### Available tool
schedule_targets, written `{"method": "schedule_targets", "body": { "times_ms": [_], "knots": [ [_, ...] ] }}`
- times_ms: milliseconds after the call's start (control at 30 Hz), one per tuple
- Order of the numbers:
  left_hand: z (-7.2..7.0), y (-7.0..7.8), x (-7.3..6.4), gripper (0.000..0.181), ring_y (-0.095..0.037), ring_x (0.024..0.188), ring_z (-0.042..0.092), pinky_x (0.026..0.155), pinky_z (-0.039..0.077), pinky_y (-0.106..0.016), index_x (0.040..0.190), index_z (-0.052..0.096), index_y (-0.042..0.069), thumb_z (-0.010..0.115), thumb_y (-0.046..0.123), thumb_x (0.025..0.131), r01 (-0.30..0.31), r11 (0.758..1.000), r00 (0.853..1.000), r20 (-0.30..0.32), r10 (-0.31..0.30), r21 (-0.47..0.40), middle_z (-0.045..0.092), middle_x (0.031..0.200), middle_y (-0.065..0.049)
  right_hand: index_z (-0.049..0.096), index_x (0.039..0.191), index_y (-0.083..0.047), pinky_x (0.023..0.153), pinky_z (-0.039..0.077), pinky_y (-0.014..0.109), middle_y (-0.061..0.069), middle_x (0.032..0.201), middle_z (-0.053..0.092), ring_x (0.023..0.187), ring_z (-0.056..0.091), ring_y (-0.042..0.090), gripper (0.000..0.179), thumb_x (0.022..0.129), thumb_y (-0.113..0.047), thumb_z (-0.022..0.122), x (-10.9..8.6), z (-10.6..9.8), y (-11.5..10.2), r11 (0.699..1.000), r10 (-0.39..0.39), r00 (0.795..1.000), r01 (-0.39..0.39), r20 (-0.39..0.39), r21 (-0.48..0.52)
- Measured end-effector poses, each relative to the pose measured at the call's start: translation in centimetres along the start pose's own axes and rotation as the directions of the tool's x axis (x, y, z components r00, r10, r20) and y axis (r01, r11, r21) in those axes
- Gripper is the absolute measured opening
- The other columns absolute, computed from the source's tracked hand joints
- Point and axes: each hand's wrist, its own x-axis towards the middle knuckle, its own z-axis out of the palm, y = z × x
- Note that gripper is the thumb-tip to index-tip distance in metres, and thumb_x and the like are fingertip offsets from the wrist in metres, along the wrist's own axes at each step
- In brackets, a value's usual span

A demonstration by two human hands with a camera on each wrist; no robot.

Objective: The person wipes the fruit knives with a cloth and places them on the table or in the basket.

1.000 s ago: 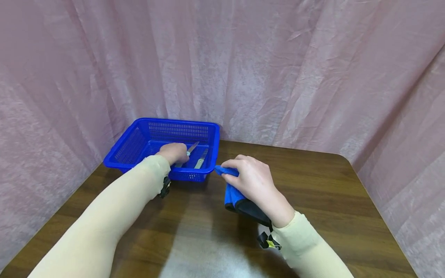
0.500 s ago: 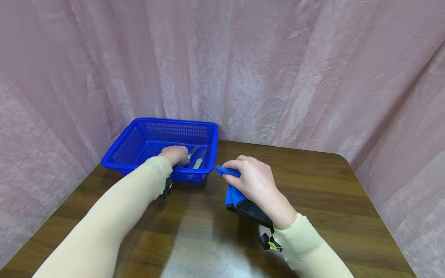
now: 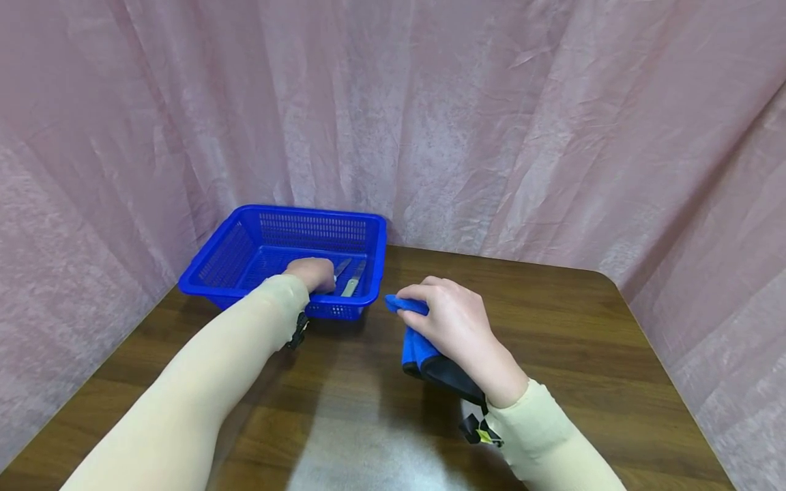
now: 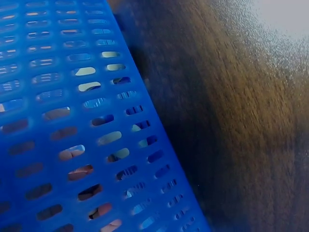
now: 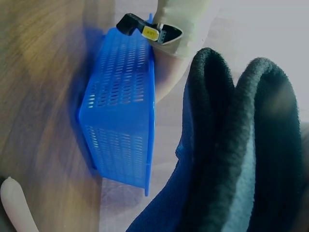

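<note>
In the head view, my left hand reaches into the blue plastic basket and grips a knife. The blade points away, its handle is under the hand, and my fingertips are hidden. Beside it a second knife with a pale handle lies on the basket floor. The left wrist view looks through the slotted basket wall, where parts of fingers and pale handles show. To the right of the basket, my right hand pinches a folded blue cloth with black edging, held over the table.
A brown wooden table with a rounded far corner extends to the right. Pink curtains hang directly behind the table and basket. Small black devices are strapped at both sleeve cuffs.
My left hand has sunk slightly into the basket, and the gripped knife's blade has shifted a little towards me. My right hand with the cloth has drifted slightly right.
</note>
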Motion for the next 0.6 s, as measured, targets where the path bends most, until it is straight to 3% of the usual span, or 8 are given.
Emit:
{"method": "schedule_targets", "body": {
  "times_ms": [233,600],
  "knots": [
    [0.08,-0.13,0.97,0.016,-0.03,0.093,0.062,0.091,0.055,-0.049,0.102,0.076,0.006,0.064,0.017,0.1,-0.011,0.999,1.0,0.013,0.011,0.033,0.07,0.102,-0.012,0.087,0.115,-0.032,0.065,0.053,0.038,-0.009,0.1,0.076,0.086,0.068,0.014,0.018,0.096,-0.031,0.086,-0.07,-0.24,0.35,1.0,0.013,1.0,-0.013,0.0,0.001],
    [0.04,-0.1,0.32,0.019,-0.029,0.095,0.063,0.093,0.053,-0.048,0.109,0.076,0.005,0.065,0.02,0.102,-0.002,1.0,1.0,0.003,0.002,0.007,0.072,0.107,-0.012,0.087,0.115,-0.032,0.067,0.054,0.039,-0.008,0.101,0.076,0.087,0.068,0.016,0.019,0.096,-0.03,0.087,-0.46,-0.79,0.62,0.999,0.033,0.999,-0.033,-0.001,-0.015]
  ]
}}
